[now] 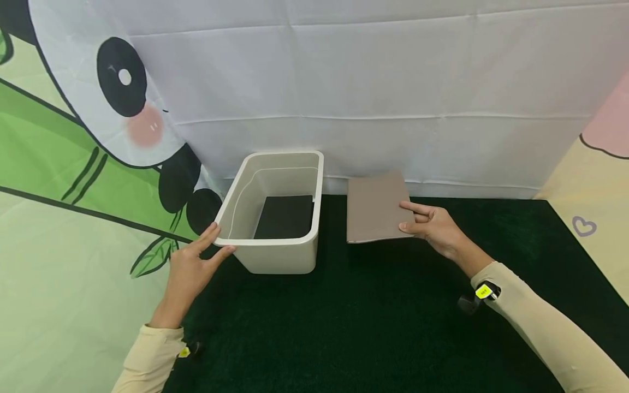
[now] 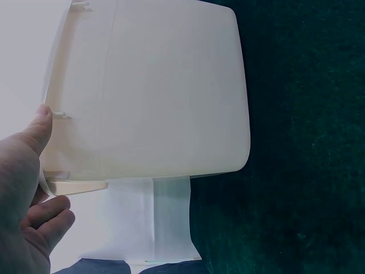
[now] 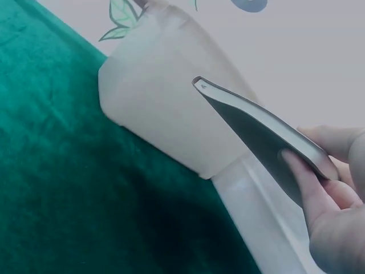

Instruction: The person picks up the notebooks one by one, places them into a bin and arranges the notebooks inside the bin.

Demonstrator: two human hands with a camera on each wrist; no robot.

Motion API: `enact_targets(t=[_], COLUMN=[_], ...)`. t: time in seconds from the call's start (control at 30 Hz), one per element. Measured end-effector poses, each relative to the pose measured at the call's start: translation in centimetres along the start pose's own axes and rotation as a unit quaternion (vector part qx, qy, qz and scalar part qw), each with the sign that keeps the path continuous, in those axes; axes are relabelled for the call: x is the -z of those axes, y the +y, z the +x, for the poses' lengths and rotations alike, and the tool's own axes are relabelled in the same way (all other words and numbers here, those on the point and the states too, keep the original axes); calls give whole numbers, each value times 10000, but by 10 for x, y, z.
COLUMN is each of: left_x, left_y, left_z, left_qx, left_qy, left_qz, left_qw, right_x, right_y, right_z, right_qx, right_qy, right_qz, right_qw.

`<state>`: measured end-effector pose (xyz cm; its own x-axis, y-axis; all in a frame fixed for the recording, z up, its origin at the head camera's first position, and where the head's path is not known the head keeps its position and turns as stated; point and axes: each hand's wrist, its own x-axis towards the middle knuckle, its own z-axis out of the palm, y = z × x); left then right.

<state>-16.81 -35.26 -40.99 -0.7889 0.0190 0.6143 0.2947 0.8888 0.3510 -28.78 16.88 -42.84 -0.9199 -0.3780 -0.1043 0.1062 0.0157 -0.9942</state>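
Observation:
My right hand (image 1: 434,228) pinches a taupe notebook (image 1: 377,210) by its right edge, thumb on one side and fingers on the other. In the right wrist view the notebook (image 3: 251,123) shows its page edges and hangs above the dark green cloth. To its left stands a cream plastic bin (image 1: 282,256), with a flat black item (image 1: 285,217) lying at its bottom. My left hand (image 1: 193,270) holds the bin's near left corner at the rim. In the left wrist view the thumb lies at the rim and the other fingers are past the corner.
A dark green cloth (image 1: 344,327) covers the table. Behind it hangs a white curtain (image 1: 368,76), which the bin's back stands close to. A printed panda sheet (image 1: 88,180) hangs at the left. On the right the table's edge meets a yellow printed sheet (image 1: 594,218).

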Motion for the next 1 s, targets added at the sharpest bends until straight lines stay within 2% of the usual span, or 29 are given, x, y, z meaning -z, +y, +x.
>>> enact_targets(t=[0.13, 0.33, 0.63, 0.83, 1.0], left_x=[1, -1, -2, -3, -3], left_y=[0, 0, 0, 2, 4], left_z=[1, 2, 2, 2, 3], left_qx=[61, 57, -85, -110, -134], left_qy=[-97, -133, -20, 26, 29], left_qz=[3, 0, -32, -38, -31], left_qw=[9999, 9999, 10000, 9999, 9999], right_x=[1, 2, -3, -9, -17], right_y=[-17, -36, -56, -67, -74], right_z=[-2, -3, -2, 2, 6], right_qx=[161, 157, 113, 141, 327], right_qy=[-76, -136, -228, -243, -303], right_qz=[186, 424, 122, 539, 749], right_qw=[9997, 9989, 9996, 9982, 9962])
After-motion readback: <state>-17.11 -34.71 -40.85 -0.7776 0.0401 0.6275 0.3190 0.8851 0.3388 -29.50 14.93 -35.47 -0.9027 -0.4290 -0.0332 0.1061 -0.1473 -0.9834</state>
